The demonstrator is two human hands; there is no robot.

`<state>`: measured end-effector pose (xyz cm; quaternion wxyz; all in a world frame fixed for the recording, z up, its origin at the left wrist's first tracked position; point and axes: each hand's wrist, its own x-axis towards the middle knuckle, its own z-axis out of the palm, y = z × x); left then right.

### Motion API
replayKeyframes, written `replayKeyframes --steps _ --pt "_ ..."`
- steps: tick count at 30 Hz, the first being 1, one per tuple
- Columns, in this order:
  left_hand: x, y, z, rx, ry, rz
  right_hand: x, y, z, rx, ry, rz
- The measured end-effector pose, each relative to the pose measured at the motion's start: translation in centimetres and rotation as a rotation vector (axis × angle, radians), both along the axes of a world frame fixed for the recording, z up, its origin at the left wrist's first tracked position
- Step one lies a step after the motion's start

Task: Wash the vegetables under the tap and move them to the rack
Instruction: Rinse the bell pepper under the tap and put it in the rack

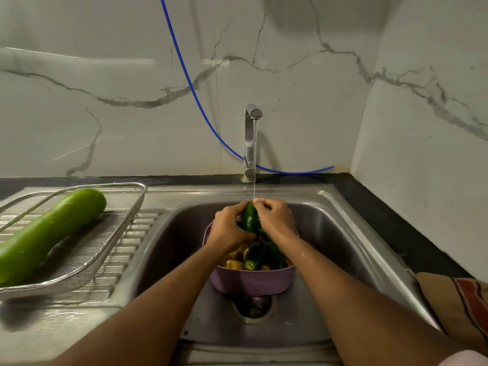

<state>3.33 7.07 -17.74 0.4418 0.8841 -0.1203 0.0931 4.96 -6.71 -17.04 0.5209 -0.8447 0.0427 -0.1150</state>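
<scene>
Under the tap (253,133), my left hand (229,228) and right hand (274,220) gripped one green pepper (250,219); bottle gourd (50,233) racked, more left in the purple basket (250,282).

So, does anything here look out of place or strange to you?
Mostly no. One oddity: a blue hose hangs loose down the wall and ends open on the counter behind the tap, joined to nothing visible. Otherwise both hands hold a green pepper under the stream, over the purple basket.
</scene>
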Motion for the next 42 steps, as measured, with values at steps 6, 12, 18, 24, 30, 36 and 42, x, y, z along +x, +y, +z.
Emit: replayKeyframes --steps 6,12,18,24,30,36,42 --pt "0.3 0.6 0.1 -0.014 0.069 -0.008 -0.3 0.2 -0.8 -0.181 -0.067 0.019" --pt "0.1 0.7 0.4 -0.051 0.095 -0.017 -0.1 0.1 -0.4 -0.113 -0.018 0.056" --pt "0.0 0.6 0.8 -0.110 0.154 -0.038 -0.6 -0.3 -0.4 -0.235 -0.076 0.062" --pt "0.0 0.8 1.1 -0.213 0.246 -0.035 -0.4 -0.6 -0.4 -0.163 -0.071 0.093" --pt "0.2 1.2 1.4 -0.325 0.358 -0.006 -0.6 -0.7 -0.3 -0.182 -0.063 0.189" --pt "-0.2 0.5 1.7 -0.472 0.508 -0.136 -0.3 -1.1 -0.4 -0.162 -0.143 0.003" --pt "-0.9 0.2 2.1 -0.682 0.699 -0.190 0.0 -1.1 0.0 0.007 -0.072 -0.008"
